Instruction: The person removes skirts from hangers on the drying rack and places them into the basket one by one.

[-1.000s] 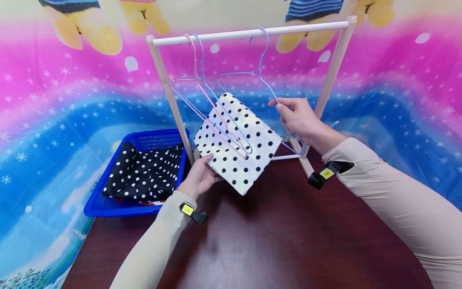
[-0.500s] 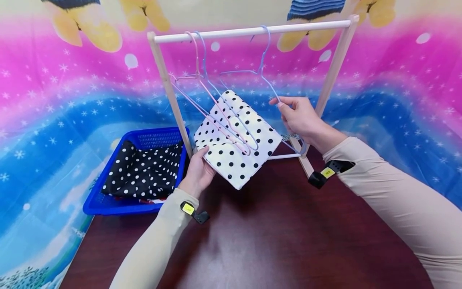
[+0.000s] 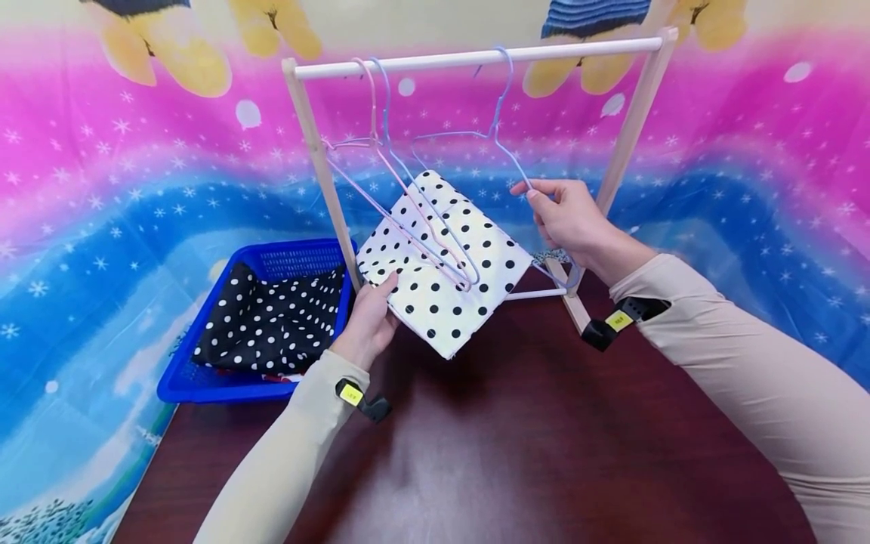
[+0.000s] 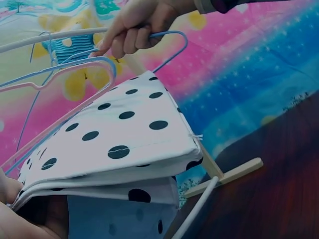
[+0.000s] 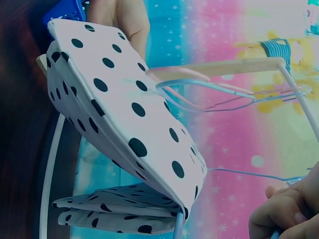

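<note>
My left hand (image 3: 370, 321) pinches the lower left edge of a folded white cloth with black polka dots (image 3: 499, 264), thumb on top. On the right, my right hand (image 3: 567, 215) pinches the right arm of a blue hanger (image 3: 497, 128), which hangs by its hook from the rack's rod. In the right wrist view the cloth (image 5: 119, 94) passes over the hanger's lower bar, with a shorter part hanging on the far side. Seen from the left wrist, its folded layers (image 4: 124, 169) part slightly at the edge. The left fingers beneath the cloth are mostly hidden.
A pink hanger (image 3: 373, 106) and another blue hanger (image 3: 386, 113) hang at the rod's left, in front of the cloth. The wooden rack (image 3: 476, 59) stands on a dark table (image 3: 516, 453). Left of it, a blue basket (image 3: 204, 389) holds black cloth with white dots (image 3: 272, 325).
The left hand has moved slightly up and left, shifting the cloth's near edge with it. The right hand has risen a little, still on the hanger. The left hangers have swung slightly.
</note>
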Available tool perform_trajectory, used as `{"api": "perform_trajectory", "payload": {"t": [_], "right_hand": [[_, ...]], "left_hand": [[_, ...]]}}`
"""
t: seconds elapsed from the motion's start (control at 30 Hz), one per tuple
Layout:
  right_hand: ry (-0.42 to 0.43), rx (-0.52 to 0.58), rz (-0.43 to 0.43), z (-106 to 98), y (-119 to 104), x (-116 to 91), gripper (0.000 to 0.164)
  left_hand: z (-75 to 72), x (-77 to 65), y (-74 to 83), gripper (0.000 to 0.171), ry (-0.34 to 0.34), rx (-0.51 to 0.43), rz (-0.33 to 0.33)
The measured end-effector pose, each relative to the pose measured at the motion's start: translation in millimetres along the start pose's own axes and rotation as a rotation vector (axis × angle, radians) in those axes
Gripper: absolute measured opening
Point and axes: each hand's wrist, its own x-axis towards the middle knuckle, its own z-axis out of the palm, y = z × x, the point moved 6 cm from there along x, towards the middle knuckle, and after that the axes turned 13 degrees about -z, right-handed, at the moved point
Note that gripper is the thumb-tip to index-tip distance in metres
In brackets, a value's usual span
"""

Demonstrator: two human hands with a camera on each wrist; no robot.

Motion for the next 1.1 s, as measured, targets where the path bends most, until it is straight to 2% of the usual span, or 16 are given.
{"api": "perform_trajectory", "payload": {"t": [0.2, 0.53, 0.73, 1.1], "right_hand": [[0.007, -0.015, 0.008, -1.2, 1.3, -0.1, 0.036], [0.017, -0.013, 0.015, -9.0, 2.3, -4.0, 0.036], [0.027, -0.024, 0.026, -17.7, 3.4, -7.0, 0.035], [0.040, -0.032, 0.002, -25.1, 5.4, -8.2, 0.034]], "left_hand": [[-3.6, -2.6, -0.2, 0.040, 0.016, 0.053, 0.026], [-1.4, -3.1, -8.0, 0.040, -0.035, 0.124, 0.023], [3.4, -5.9, -16.0, 0.038, -0.058, 0.133, 0.015], [3.2, -8.1, -27.9, 0.035, -0.050, 0.164, -0.004]]}}
